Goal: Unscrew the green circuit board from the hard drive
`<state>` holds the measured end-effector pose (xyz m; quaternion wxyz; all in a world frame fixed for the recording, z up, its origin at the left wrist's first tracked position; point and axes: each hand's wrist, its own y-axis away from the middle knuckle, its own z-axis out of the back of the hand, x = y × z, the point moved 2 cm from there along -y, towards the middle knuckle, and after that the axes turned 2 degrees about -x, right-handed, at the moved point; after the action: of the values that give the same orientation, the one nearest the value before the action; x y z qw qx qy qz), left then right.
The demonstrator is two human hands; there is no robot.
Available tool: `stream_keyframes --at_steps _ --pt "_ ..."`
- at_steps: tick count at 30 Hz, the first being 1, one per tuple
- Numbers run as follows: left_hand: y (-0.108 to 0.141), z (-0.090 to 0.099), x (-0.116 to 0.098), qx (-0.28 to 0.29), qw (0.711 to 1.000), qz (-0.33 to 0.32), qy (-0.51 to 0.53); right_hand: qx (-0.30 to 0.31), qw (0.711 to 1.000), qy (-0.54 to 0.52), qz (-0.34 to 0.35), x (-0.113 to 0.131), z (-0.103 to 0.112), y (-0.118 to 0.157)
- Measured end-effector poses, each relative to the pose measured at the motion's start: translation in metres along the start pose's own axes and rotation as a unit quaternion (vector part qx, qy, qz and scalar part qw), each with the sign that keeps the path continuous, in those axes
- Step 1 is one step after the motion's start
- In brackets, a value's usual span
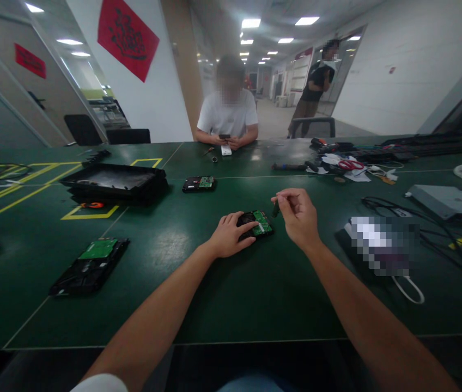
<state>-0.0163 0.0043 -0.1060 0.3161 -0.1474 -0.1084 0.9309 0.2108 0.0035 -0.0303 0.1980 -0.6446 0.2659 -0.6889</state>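
A hard drive [262, 224] with a green circuit board lies on the table in front of me. Across its left part rests my left hand [233, 234], fingers spread, index finger reaching over the top. My right hand [296, 215] is raised just right of the drive, thumb and fingers pinched on a small dark piece [275, 209]; its kind is too small to make out. Two more hard drives lie apart from my hands: one [92, 267] at the left, board side up, and another [199, 184] farther back.
Black plastic trays [112, 182] are stacked at back left. Right of my hands lie a blurred-out box [382, 247], black cables [455, 239] and a grey metal case [451, 201]. Tools and papers [345, 166] lie at back right. A person [229, 117] sits opposite with a phone; another stands behind.
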Motion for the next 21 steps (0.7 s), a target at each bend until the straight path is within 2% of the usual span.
stream_keyframes --at_steps 3,9,16,21 --pt "0.000 -0.001 0.000 -0.005 1.000 0.004 0.005 0.008 0.996 0.077 0.042 0.003 0.000 0.001" --pt "0.000 -0.004 0.001 -0.012 1.000 0.008 0.005 0.049 0.985 0.135 0.096 0.008 -0.004 0.000" --pt "0.000 -0.003 0.000 -0.017 1.000 0.008 -0.001 0.026 0.976 0.186 0.109 0.001 -0.011 -0.010" --pt "-0.003 -0.005 0.000 -0.023 1.000 0.014 -0.003 0.014 0.974 0.189 0.124 -0.003 -0.007 -0.010"
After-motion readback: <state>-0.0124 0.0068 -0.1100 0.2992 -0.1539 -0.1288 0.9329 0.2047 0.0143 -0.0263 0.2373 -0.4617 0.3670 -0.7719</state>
